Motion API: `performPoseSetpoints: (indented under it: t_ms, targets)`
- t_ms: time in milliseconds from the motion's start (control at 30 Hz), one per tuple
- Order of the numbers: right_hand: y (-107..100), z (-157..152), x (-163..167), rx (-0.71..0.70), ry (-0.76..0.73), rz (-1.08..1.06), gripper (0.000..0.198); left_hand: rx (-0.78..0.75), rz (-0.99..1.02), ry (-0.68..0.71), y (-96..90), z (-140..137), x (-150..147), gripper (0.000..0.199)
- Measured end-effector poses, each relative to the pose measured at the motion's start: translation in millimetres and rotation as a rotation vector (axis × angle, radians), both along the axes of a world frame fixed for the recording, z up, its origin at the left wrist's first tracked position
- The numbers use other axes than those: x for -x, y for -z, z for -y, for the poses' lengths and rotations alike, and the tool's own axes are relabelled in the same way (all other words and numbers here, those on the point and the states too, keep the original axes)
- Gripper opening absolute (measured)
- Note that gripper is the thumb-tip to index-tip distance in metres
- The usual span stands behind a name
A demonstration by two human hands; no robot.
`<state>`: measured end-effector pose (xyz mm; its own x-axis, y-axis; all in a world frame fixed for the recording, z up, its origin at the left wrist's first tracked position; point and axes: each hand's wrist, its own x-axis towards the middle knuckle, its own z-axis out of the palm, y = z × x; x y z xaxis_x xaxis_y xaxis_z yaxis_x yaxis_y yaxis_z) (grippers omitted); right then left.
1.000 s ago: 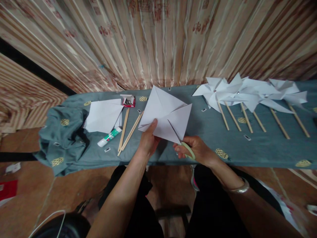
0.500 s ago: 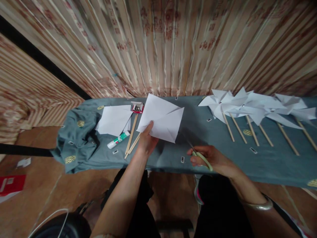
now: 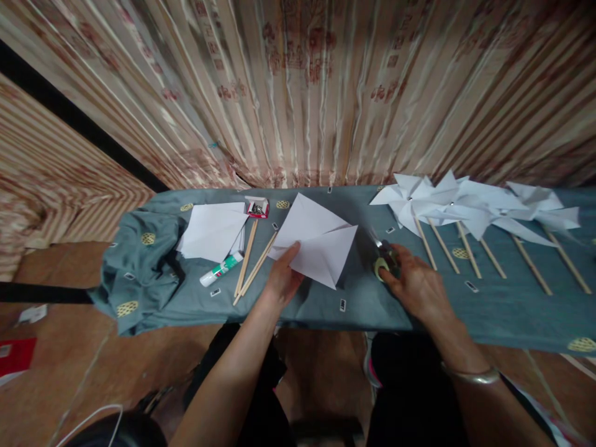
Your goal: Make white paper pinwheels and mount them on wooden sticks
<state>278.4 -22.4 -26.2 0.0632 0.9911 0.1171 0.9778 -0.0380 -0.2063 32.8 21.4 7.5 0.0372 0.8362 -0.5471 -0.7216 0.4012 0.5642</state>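
Note:
A square sheet of white paper point(image 3: 311, 233) with cuts running in from its corners is gripped at its near left edge by my left hand point(image 3: 284, 276), thumb on top. To the right of the sheet, apart from it, my right hand point(image 3: 414, 282) is closed around light green-handled scissors point(image 3: 382, 264). Their blades point away from me and look blurred. On the left lie a stack of white paper point(image 3: 212, 230), a glue stick point(image 3: 222, 269) and several wooden sticks point(image 3: 246, 257).
Several white paper pinwheels point(image 3: 449, 202) on wooden sticks lie along the right of the table, beyond my right hand. A small red box point(image 3: 257, 208) of metal pieces stands behind the sticks. Grey-green cloth point(image 3: 354, 316) covers the table, bunched at its left end. A curtain point(image 3: 298, 93) hangs behind.
The sheet in my left hand has moved right and nearer to me. My right hand has moved right and turned the scissors, whose blades now point away from me.

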Motion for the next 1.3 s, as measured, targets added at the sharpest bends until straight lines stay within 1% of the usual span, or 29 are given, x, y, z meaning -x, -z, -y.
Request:
performPoseSetpoints:
  t_ms: [133, 267, 367, 467, 567, 667, 733, 800, 900, 1000, 1100, 1200, 1233, 1300]
  targets:
    - [-2, 0, -1, 0.006, 0.002, 0.102, 0.048, 0.053, 0.003, -0.008, 2.8, 0, 0, 0.01]
    - [-5, 6, -5, 0.027, 0.029, 0.166, 0.044, 0.093, 0.002, -0.046, 5.1, -1, -1, 0.01]
    - [-5, 11, -6, 0.033, 0.047, 0.193, 0.047, 0.088, -0.006, -0.066, 8.2, -2, -3, 0.006]
    - [-8, 13, -4, 0.072, 0.053, 0.217, 0.046, 0.089, -0.013, -0.063, 11.1, -2, -5, 0.009]
    - [-14, 12, -3, 0.164, 0.064, 0.256, 0.041, 0.098, -0.005, -0.043, 12.8, -2, -7, 0.014]
    - [-20, 12, -6, 0.237, 0.097, 0.308, 0.037, 0.1, 0.002, -0.015, 14.0, 0, -11, 0.017]
    - [-22, 14, -11, 0.254, 0.102, 0.334, 0.036, 0.113, 0.006, 0.006, 14.8, 2, -13, 0.016]
    - [-21, 19, -18, 0.253, 0.09, 0.348, 0.034, 0.137, 0.01, 0.02, 15.3, 5, -15, 0.015]
    - [-15, 30, -31, 0.234, 0.076, 0.381, 0.03, 0.141, 0.026, 0.048, 15.1, 10, -17, 0.02]
    - [-5, 42, -43, 0.207, 0.063, 0.409, 0.036, 0.112, 0.062, 0.101, 15.3, 16, -19, 0.024]
    - [2, 52, -49, 0.144, 0.07, 0.381, 0.04, 0.112, 0.118, 0.144, 18.9, 24, -24, 0.02]
    - [1, 59, -49, 0.114, 0.048, 0.327, 0.037, 0.144, 0.165, 0.206, 25.2, 34, -30, 0.008]
    - [-1, 61, -49, 0.107, 0.041, 0.32, 0.035, 0.148, 0.177, 0.244, 27.0, 38, -33, 0.01]
    - [-8, 62, -45, 0.083, 0.018, 0.313, 0.029, 0.133, 0.2, 0.354, 28.9, 48, -38, 0.021]
